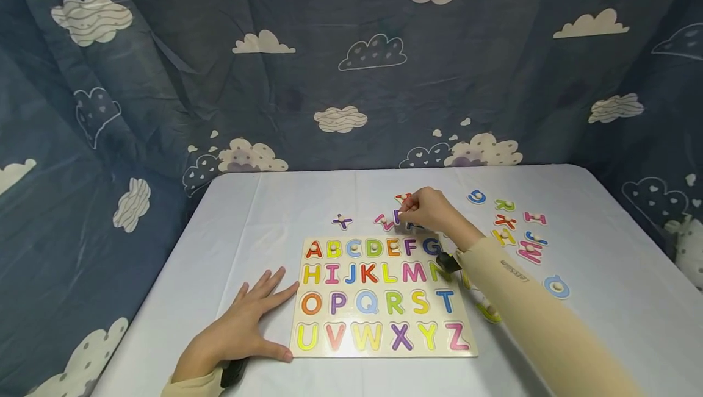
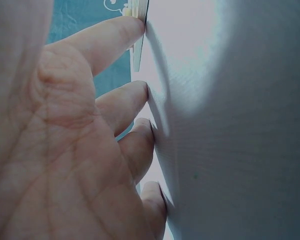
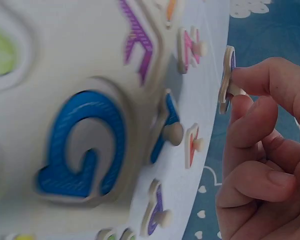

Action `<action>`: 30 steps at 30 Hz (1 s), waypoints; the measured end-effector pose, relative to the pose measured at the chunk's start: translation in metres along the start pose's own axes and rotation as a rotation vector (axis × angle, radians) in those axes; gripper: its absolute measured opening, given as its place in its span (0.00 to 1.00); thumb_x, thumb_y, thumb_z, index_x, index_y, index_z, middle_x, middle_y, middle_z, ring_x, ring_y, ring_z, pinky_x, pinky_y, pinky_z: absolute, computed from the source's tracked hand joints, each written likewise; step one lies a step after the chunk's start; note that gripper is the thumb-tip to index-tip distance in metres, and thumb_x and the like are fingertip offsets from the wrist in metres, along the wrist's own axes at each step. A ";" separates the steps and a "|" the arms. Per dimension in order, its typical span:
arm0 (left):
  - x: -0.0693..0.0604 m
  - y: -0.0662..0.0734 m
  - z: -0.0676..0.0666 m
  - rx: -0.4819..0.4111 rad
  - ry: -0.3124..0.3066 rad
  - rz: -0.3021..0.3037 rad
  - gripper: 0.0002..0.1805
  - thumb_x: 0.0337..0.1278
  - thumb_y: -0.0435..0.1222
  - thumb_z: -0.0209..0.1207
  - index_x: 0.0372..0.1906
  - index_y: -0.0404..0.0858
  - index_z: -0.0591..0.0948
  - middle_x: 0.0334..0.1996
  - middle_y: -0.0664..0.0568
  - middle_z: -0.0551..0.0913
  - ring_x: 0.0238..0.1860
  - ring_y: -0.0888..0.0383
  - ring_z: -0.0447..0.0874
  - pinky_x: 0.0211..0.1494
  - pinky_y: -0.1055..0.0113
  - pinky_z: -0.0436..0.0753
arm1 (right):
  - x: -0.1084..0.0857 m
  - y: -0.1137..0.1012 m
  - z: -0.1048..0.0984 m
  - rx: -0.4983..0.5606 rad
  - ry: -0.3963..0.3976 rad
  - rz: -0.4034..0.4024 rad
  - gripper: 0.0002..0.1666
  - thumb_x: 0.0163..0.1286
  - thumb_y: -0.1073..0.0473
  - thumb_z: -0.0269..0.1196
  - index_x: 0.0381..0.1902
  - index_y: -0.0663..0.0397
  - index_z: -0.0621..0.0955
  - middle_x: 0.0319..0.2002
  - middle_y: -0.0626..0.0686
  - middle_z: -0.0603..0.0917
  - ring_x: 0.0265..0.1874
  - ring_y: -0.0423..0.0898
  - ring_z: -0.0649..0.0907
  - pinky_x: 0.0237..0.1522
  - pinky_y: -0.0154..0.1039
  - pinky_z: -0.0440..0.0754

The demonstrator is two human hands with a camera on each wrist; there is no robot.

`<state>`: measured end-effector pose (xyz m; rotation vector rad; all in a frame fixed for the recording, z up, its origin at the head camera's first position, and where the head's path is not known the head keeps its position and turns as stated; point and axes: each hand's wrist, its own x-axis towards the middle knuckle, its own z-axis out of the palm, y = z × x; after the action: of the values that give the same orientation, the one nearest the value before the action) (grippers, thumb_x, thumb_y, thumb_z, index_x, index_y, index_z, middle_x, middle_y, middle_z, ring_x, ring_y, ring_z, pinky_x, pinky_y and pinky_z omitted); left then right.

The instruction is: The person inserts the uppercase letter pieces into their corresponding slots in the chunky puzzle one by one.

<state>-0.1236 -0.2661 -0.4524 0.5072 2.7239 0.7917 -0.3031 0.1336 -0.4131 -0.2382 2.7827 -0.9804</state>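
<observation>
The alphabet board (image 1: 384, 318) lies on the white table, with knobbed letters seated at A to E. My left hand (image 1: 238, 330) is spread flat at the board's left edge, thumb and index finger touching it; the left wrist view shows the fingers (image 2: 122, 105) straight against the table. Above the board's top edge, my right hand (image 1: 434, 211) pinches a purple letter piece (image 1: 397, 217) by its knob. In the right wrist view the right hand (image 3: 265, 135) holds that piece (image 3: 227, 80) off the table, edge-on, so which letter it is I cannot tell.
Behind the board lie a purple piece (image 1: 342, 221), a pink piece (image 1: 384, 221) and a red piece (image 1: 403, 197). Several more pieces, including a blue G (image 1: 476, 196) and a blue Q (image 1: 557, 286), are scattered to the right. A cloud-patterned curtain (image 1: 307, 80) hangs behind the table.
</observation>
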 end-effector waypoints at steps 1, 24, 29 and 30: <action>0.000 0.000 0.000 0.001 -0.001 -0.002 0.68 0.26 0.66 0.84 0.83 0.55 0.69 0.89 0.44 0.52 0.88 0.32 0.43 0.82 0.21 0.40 | -0.003 0.002 0.001 -0.004 -0.002 -0.003 0.09 0.69 0.57 0.72 0.38 0.59 0.88 0.27 0.50 0.82 0.28 0.43 0.78 0.31 0.34 0.75; 0.008 0.007 0.001 -0.008 0.003 0.030 0.69 0.25 0.66 0.84 0.83 0.55 0.69 0.88 0.44 0.53 0.88 0.32 0.43 0.82 0.21 0.39 | -0.050 0.026 0.005 -0.019 -0.035 -0.024 0.06 0.67 0.60 0.74 0.32 0.55 0.87 0.24 0.48 0.82 0.24 0.41 0.77 0.25 0.32 0.73; 0.003 0.006 0.001 0.003 0.000 0.017 0.69 0.24 0.66 0.84 0.83 0.57 0.69 0.88 0.44 0.53 0.88 0.31 0.44 0.82 0.21 0.40 | -0.050 0.022 0.012 0.000 -0.035 -0.013 0.06 0.66 0.60 0.75 0.31 0.55 0.87 0.24 0.48 0.81 0.22 0.41 0.77 0.24 0.32 0.73; 0.001 0.004 0.000 0.004 0.005 0.015 0.69 0.24 0.67 0.84 0.83 0.57 0.69 0.88 0.44 0.54 0.88 0.31 0.44 0.82 0.21 0.40 | -0.050 0.021 0.013 0.004 -0.039 -0.012 0.06 0.67 0.60 0.75 0.32 0.55 0.87 0.24 0.48 0.82 0.22 0.41 0.77 0.24 0.32 0.73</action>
<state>-0.1232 -0.2620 -0.4505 0.5281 2.7302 0.7927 -0.2538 0.1518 -0.4305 -0.2702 2.7471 -0.9730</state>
